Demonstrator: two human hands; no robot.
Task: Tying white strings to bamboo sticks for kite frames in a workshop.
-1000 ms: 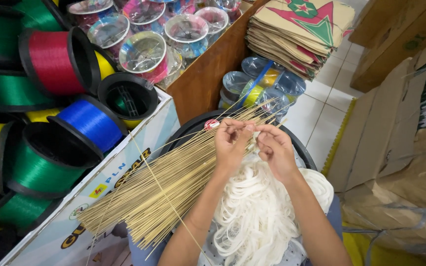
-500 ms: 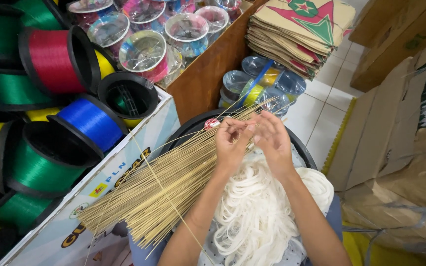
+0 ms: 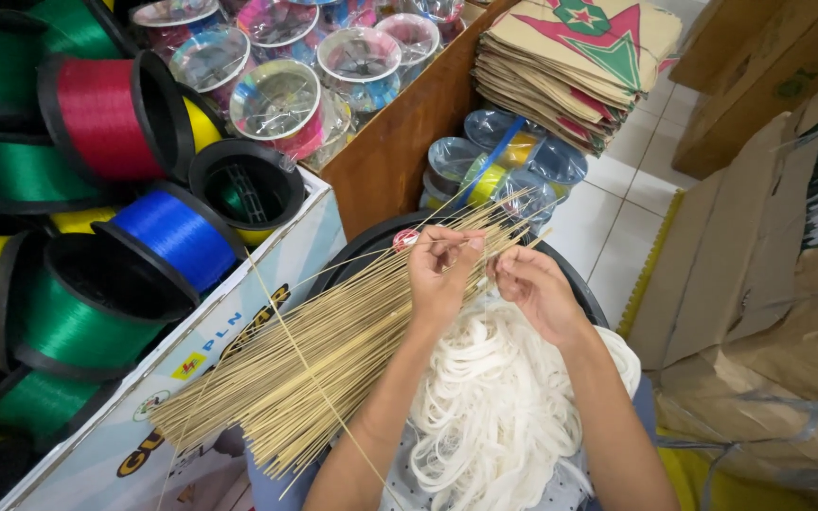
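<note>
**Both hands at the stick bundle**

Head view: my left hand (image 3: 439, 274) had its grip closed around the far end of the thin bamboo sticks (image 3: 324, 360), which fanned toward the near left. My right hand (image 3: 534, 284), just beside, pinched a stick end. White strips (image 3: 494, 416) lay on my lap, thread spools (image 3: 97, 118) at left.

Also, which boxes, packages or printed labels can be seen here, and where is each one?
White printed carton: lower left, under the spools, with yellow and black print.
Brown cardboard boxes: upper right, plain.
Stack of tan paper sheets: top centre, printed with a red and green star.
</note>
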